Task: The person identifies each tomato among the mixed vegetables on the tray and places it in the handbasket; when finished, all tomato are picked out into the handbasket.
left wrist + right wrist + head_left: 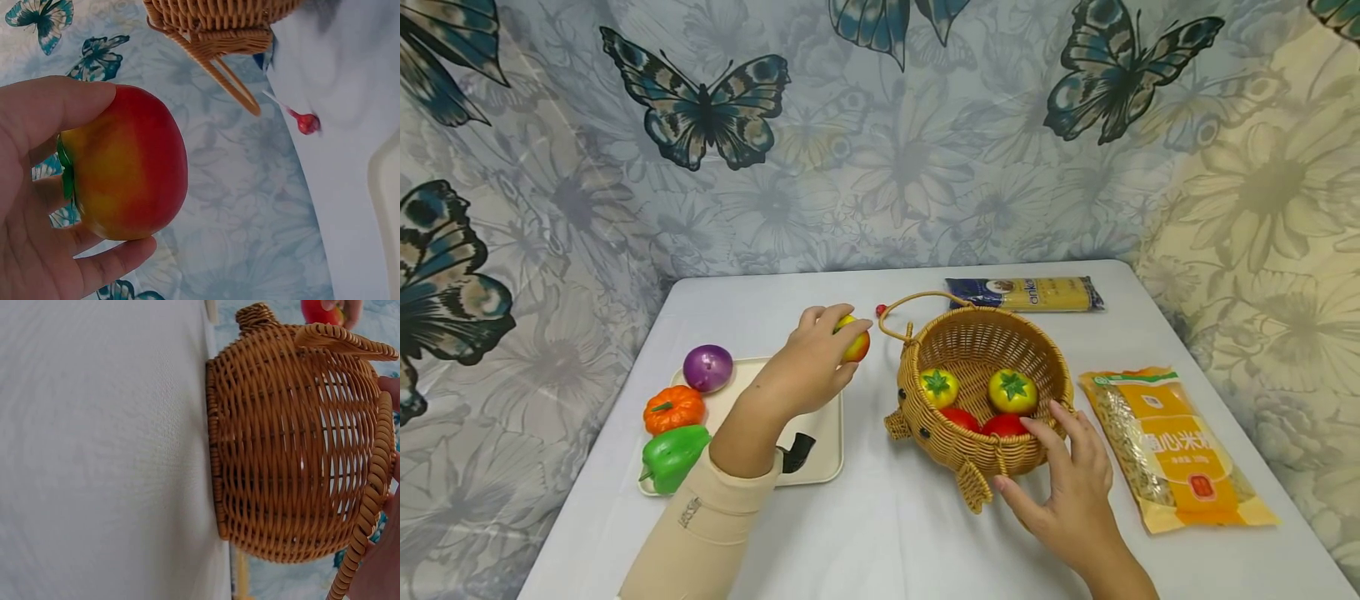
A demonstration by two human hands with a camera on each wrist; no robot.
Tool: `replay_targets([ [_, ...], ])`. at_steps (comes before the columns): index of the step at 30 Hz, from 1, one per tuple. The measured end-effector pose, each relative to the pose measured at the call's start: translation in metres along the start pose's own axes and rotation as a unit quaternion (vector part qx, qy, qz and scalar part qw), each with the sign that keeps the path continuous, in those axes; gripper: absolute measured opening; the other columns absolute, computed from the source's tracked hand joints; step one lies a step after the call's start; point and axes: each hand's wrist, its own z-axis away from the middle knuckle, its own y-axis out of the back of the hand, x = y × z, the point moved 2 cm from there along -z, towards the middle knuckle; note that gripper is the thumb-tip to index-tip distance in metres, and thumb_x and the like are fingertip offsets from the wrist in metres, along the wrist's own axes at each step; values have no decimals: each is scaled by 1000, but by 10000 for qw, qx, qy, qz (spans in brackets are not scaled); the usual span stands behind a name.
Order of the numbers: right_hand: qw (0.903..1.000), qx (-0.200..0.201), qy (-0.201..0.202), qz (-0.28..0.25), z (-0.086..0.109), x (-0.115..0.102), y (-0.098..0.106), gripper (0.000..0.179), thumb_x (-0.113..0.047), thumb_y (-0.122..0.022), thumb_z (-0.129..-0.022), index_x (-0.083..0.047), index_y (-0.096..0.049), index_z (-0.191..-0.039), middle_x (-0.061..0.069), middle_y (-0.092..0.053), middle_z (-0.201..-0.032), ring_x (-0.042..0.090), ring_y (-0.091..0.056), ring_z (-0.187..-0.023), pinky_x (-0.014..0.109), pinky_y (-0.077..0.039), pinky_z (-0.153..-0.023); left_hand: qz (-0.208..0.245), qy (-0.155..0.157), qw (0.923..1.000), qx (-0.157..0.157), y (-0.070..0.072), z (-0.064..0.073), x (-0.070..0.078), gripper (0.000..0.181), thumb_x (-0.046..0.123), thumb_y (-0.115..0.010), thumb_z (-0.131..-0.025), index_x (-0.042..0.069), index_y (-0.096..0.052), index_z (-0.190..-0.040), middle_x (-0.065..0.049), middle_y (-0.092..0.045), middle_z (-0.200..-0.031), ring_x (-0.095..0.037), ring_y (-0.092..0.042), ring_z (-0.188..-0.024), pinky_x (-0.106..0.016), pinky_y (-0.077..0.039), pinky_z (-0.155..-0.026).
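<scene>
My left hand holds a red-and-yellow toy tomato with green leaves, thumb on one side and fingers on the other. It is up between the cream tray and a wicker basket shaped like an animal. Inside the basket lie two yellow tomatoes with green star tops and two red pieces, partly hidden by the front rim. My right hand grips the basket's near right rim, fingers over the edge and thumb outside. The right wrist view shows the woven side and a handle beside the fingers.
A purple onion, an orange pumpkin and a green bell pepper line the tray's left side. Behind the basket lie a red lollipop and a pasta pack. An orange bag lies to the right.
</scene>
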Motion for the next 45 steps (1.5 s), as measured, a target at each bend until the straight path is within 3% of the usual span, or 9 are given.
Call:
replay_targets([
  [13,10000,41,-17,28,2,3,-1,79,-28,-89,-72,-17,-52,-142,17,-20,-164,51,-6,-149,76,-7,-111,-56,-621,9980,87,2,-12,31,56,20,-69,-97,26,-49,-150,-8,-39,-157,-35,-37,-140,-53,-46,-108],
  [22,10000,87,38,-20,3,4,-1,79,-30,-88,-73,-17,-52,-142,18,-20,-164,51,-6,-149,77,-7,-109,24,-743,9969,-263,2,-24,49,56,21,-65,-100,29,-46,-152,-6,-34,-161,-33,-32,-146,-53,-41,-113],
  [27,9999,106,71,-42,3,5,-2,79,-31,-87,-74,-17,-51,-143,19,-20,-164,52,-6,-148,79,-8,-107,-93,-963,9947,-347,0,-30,62,57,24,-65,-101,28,-44,-154,-5,-33,-162,-32,-32,-145,-51,-42,-113],
  [32,9999,88,57,-34,3,6,-2,79,-28,-87,-73,-16,-51,-143,18,-19,-164,52,-5,-148,79,-8,-107,-282,-1360,9892,-474,-7,-36,77,55,27,-64,-102,26,-44,-153,-7,-33,-162,-36,-32,-146,-53,-41,-114],
  [38,10000,53,56,-20,3,6,-3,78,-29,-86,-74,-15,-51,-142,19,-17,-165,50,-3,-149,79,-8,-107,-479,-1833,9797,-655,-20,-40,92,55,31,-63,-102,26,-44,-154,-6,-35,-161,-32,-36,-143,-43,-48,-109],
  [45,9999,106,110,-8,3,7,-4,77,-30,-86,-75,-14,-51,-142,20,-19,-164,51,-5,-148,79,-9,-107,-589,-2004,9756,-676,-35,-47,99,58,31,-67,-100,27,-45,-153,-5,-37,-160,-28,-38,-142,-41,-44,-112],
])
